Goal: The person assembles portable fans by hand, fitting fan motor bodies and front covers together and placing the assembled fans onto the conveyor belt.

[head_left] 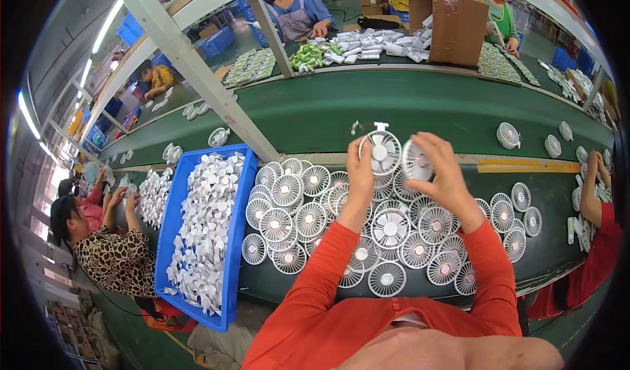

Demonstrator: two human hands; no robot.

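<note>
My left hand (359, 178) is closed on the left rim of a small white fan head (382, 153), its blades facing up and a short white stem at its top. Just to the right, my right hand (450, 174) grips a round white fan grille (416, 161) between thumb and fingers. The grille is tilted beside the fan head; whether their rims touch I cannot tell. Beneath both hands many white grilles (309, 219) lie in overlapping piles on the dark green table. Among them sits another fan head with blades (390, 229).
To the left stands a blue tray (239, 239) heaped with small white blade parts (207, 229). A green conveyor belt (407, 117) runs beyond the table, carrying several fan heads (507, 135). A slanted metal post (197, 74) rises at the left. Co-workers sit on both sides and across the belt.
</note>
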